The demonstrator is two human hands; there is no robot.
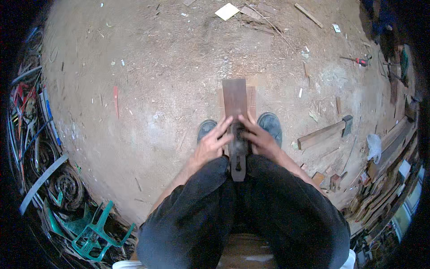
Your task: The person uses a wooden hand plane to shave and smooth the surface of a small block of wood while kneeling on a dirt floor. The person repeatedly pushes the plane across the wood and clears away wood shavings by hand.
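Between my knees a long dark brown wooden block (235,96) points away from me. At its near end is a dark slotted piece (238,169), something like a plane iron. My left hand (216,140) lies against the left side of the dark middle part, with its fingers bent round toward it. On the opposite side, my right hand (260,138) grips it likewise, its fingertips reaching over the edge. Both hands are slightly blurred, and they hide part of the block's sides. Under the block a lighter reddish-brown slab (251,101) shows at both edges.
An axe-like tool with a wooden handle (323,135) lies on the dirt floor at right. Farther off is a red-handled screwdriver (359,61). Stacked wood strips (380,201) line the right side; a broken green plastic chair (96,237) and scrap fill the left.
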